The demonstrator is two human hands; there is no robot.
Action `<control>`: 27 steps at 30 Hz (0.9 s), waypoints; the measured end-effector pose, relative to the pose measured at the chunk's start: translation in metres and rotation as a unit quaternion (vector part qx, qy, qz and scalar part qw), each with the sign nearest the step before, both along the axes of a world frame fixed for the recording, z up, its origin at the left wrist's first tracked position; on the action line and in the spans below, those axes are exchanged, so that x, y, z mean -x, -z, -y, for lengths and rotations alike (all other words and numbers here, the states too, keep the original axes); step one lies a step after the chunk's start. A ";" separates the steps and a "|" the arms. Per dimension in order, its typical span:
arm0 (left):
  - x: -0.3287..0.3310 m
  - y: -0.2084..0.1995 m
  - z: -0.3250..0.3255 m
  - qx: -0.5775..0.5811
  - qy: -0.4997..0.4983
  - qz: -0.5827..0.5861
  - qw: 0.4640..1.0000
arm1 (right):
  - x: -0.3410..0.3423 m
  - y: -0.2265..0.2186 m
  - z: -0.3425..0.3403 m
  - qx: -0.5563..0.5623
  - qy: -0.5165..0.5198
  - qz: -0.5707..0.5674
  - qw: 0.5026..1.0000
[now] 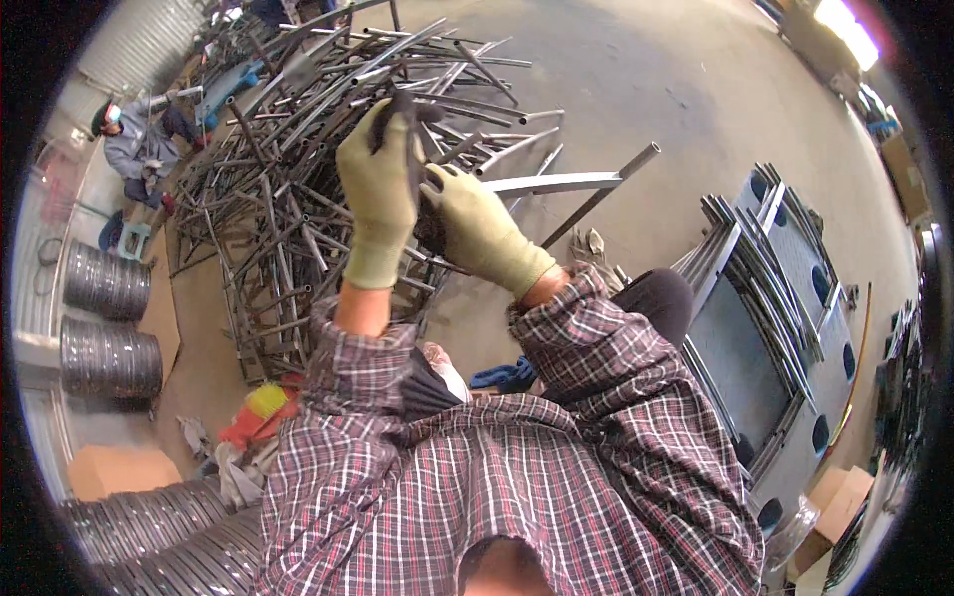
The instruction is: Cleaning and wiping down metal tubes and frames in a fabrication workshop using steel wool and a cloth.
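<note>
A cardboard box (840, 497) stands at the lower right, its contents hidden, with clear plastic (795, 526) beside it. Black coils (107, 281) stack at left. A tangled heap of metal tubes (288, 189) crowds the floor ahead. The gloved left hand (381, 189) and right hand (475, 226) meet before it, fingers bent; what they grip, one cannot tell. A metal frame piece (561, 184) juts rightward just beside the right hand.
</note>
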State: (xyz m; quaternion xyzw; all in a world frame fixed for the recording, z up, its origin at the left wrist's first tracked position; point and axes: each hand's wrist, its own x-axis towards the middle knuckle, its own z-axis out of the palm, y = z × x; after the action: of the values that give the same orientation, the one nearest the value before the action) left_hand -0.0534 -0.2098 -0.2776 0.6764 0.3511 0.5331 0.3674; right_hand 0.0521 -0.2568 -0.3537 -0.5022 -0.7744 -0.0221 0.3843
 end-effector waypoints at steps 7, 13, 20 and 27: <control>0.040 0.023 -0.034 0.060 0.004 0.152 0.986 | -0.168 0.069 0.001 0.082 0.178 0.074 0.978; -0.008 -0.012 -0.005 0.083 0.003 0.019 0.996 | 0.021 -0.009 -0.015 0.014 -0.047 -0.115 0.992; 0.011 0.004 -0.022 0.103 0.050 0.116 0.987 | -0.163 0.073 -0.008 0.023 0.199 0.040 0.979; -0.023 -0.008 -0.018 0.024 0.062 0.076 0.995 | -0.031 -0.007 -0.011 0.060 0.068 0.059 0.994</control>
State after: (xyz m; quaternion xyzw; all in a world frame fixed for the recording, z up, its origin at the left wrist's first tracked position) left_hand -0.0301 -0.1922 -0.2693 0.6452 0.2918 0.5509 0.4416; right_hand 0.0836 -0.2456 -0.3470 -0.5735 -0.7596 -0.0315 0.3050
